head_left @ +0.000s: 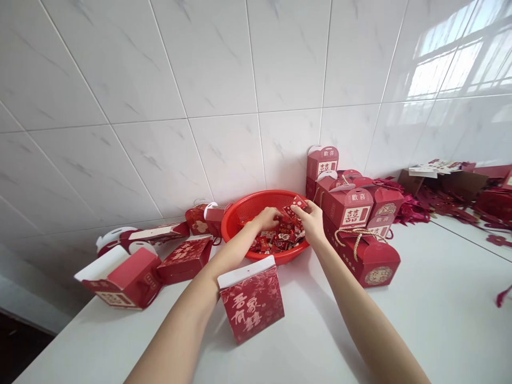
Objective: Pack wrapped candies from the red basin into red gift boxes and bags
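Observation:
A red plastic basket (240,210) with mesh sides holds a heap of small red wrapped candies (285,237). My right hand (314,221) is over the basket's right side, its fingers closed on a red candy packet (298,202) with pale dots. Inside the basket, my left hand (269,218) reaches in from the left with its fingers curled down among the candies; what they grip is hidden. Between my forearms stands a dark red gift box (253,301) with pale lettering and a raised white flap, close to my left forearm.
Red gift boxes with rope handles (360,256) are stacked on the right. More boxes lie on the left, one with open flaps (124,277). Red ribbons and decorations (456,194) pile up at the far right. A tiled wall (224,149) backs the white table (312,330).

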The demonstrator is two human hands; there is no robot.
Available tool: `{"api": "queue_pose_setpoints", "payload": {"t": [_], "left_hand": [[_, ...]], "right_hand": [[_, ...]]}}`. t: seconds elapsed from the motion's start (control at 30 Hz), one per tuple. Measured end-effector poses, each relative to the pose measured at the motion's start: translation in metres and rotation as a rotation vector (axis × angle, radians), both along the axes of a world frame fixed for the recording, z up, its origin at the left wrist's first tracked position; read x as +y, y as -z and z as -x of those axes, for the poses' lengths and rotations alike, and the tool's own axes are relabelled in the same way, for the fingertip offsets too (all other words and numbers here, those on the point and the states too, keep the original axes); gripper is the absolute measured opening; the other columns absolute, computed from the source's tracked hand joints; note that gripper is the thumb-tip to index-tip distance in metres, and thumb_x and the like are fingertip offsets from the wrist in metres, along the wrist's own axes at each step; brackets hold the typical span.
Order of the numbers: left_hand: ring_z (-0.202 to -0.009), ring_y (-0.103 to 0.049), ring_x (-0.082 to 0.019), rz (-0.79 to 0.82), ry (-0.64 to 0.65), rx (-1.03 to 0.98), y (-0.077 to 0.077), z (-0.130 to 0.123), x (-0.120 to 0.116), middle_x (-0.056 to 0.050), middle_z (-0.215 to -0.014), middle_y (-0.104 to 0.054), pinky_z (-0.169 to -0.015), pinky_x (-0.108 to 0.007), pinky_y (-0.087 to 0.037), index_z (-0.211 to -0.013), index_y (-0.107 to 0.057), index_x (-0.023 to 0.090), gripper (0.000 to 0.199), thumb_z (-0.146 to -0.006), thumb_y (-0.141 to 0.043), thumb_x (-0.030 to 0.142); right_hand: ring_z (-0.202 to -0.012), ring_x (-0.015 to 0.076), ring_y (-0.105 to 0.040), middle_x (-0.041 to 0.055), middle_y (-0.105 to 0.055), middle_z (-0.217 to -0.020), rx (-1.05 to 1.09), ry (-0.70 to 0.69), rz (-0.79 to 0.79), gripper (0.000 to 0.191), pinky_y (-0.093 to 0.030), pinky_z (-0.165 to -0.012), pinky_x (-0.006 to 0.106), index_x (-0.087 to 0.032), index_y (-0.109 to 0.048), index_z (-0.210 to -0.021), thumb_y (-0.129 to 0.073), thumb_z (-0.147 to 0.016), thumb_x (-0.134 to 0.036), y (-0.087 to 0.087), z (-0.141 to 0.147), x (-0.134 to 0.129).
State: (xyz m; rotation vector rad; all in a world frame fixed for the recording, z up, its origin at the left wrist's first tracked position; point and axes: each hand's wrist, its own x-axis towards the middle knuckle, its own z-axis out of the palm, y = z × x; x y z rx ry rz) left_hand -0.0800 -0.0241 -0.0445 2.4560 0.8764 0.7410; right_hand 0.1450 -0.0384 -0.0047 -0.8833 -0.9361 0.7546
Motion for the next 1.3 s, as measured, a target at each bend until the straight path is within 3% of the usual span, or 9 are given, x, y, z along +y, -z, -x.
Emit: {"api": "queue_pose_setpoints", "payload": {"t": [0.1, 0.23, 0.4, 0.57, 0.67, 0.8, 0.97, 1.1, 1.3], "left_hand": [[-0.123, -0.058, -0.021, 0.019, -0.085, -0.053, -0.016, -0.018, 0.015, 0.001, -0.119, -0.072, -0.103, -0.029, -0.044, -0.126, -0.067, 0.034, 0.038, -0.092, -0.051, 0.025], [-0.109, -0.063, -0.023, 0.063, -0.218, -0.096, -0.041, -0.05, 0.046, -0.006, -0.117, -0.07, -0.092, -0.034, -0.052, -0.118, -0.068, 0.021, 0.027, -0.094, -0.06, 0.032], [-0.096, -0.065, -0.021, 0.066, -0.281, -0.116, -0.056, -0.068, 0.069, -0.007, -0.114, -0.065, -0.082, -0.038, -0.057, -0.115, -0.064, 0.015, 0.031, -0.097, -0.059, 0.04], [-0.063, -0.047, -0.013, 0.056, -0.326, -0.178, -0.062, -0.066, 0.068, 0.002, -0.067, -0.051, -0.055, -0.025, -0.036, -0.067, -0.053, 0.017, 0.042, -0.093, -0.054, 0.05], [-0.057, -0.034, -0.011, 0.056, -0.326, -0.209, -0.064, -0.064, 0.065, 0.003, -0.058, -0.036, -0.052, -0.026, -0.025, -0.059, -0.038, 0.019, 0.046, -0.089, -0.052, 0.052], [-0.053, -0.034, -0.011, 0.091, -0.297, -0.108, -0.06, -0.062, 0.068, 0.004, -0.054, -0.035, -0.053, -0.028, -0.025, -0.055, -0.039, 0.02, 0.043, -0.083, -0.058, 0.048], [-0.078, -0.058, -0.021, 0.047, -0.255, 0.093, -0.043, -0.066, 0.076, -0.005, -0.08, -0.065, -0.068, -0.029, -0.041, -0.075, -0.065, 0.02, 0.014, -0.072, -0.072, 0.032], [-0.099, -0.061, -0.025, 0.085, -0.068, 0.144, -0.029, -0.083, 0.076, -0.009, -0.101, -0.072, -0.083, -0.029, -0.046, -0.089, -0.073, 0.022, 0.022, -0.068, -0.075, 0.026], [-0.094, -0.065, -0.025, 0.16, 0.121, 0.196, -0.013, -0.091, 0.068, -0.003, -0.099, -0.076, -0.079, -0.028, -0.049, -0.099, -0.074, 0.024, 0.035, -0.064, -0.075, 0.025]], "right_hand": [[-0.067, 0.0181, -0.059, 0.0003, -0.068, -0.07, 0.011, -0.001, -0.006, 0.032, -0.049, -0.066, 0.031, -0.02, -0.063, -0.074, -0.08, -0.06, -0.044, -0.001, 0.0, 0.0], [-0.065, 0.0171, -0.058, -0.0009, -0.066, -0.068, 0.025, 0.0, -0.008, 0.03, -0.049, -0.065, 0.031, -0.021, -0.062, -0.072, -0.079, -0.061, -0.042, -0.001, 0.0, -0.001], [-0.066, 0.0174, -0.058, -0.0003, -0.066, -0.069, 0.021, 0.003, -0.009, 0.031, -0.048, -0.063, 0.03, -0.021, -0.062, -0.073, -0.078, -0.062, -0.045, 0.0, 0.0, 0.0], [-0.066, 0.0169, -0.057, -0.0005, -0.066, -0.069, 0.038, 0.002, -0.013, 0.029, -0.047, -0.064, 0.03, -0.02, -0.064, -0.074, -0.076, -0.065, -0.044, 0.0, 0.0, 0.002], [-0.064, 0.0156, -0.055, -0.0015, -0.064, -0.068, 0.062, 0.009, -0.023, 0.028, -0.046, -0.064, 0.03, -0.019, -0.064, -0.073, -0.074, -0.067, -0.044, 0.0, -0.001, 0.003], [-0.064, 0.0158, -0.056, -0.0017, -0.064, -0.068, 0.121, 0.037, -0.022, 0.029, -0.047, -0.065, 0.03, -0.02, -0.064, -0.076, -0.072, -0.07, -0.048, 0.0, -0.001, 0.005], [-0.065, 0.0165, -0.056, -0.001, -0.064, -0.069, 0.168, 0.074, -0.022, 0.032, -0.047, -0.065, 0.03, -0.021, -0.064, -0.075, -0.072, -0.067, -0.051, 0.001, -0.001, 0.007], [-0.066, 0.0164, -0.055, -0.0007, -0.065, -0.071, 0.142, 0.094, -0.018, 0.033, -0.047, -0.066, 0.03, -0.021, -0.064, -0.077, -0.071, -0.067, -0.051, 0.002, -0.003, 0.009], [-0.068, 0.0161, -0.056, -0.0008, -0.064, -0.071, 0.11, 0.115, -0.034, 0.032, -0.046, -0.067, 0.029, -0.02, -0.063, -0.076, -0.068, -0.07, -0.051, 0.004, -0.003, 0.009]]}}
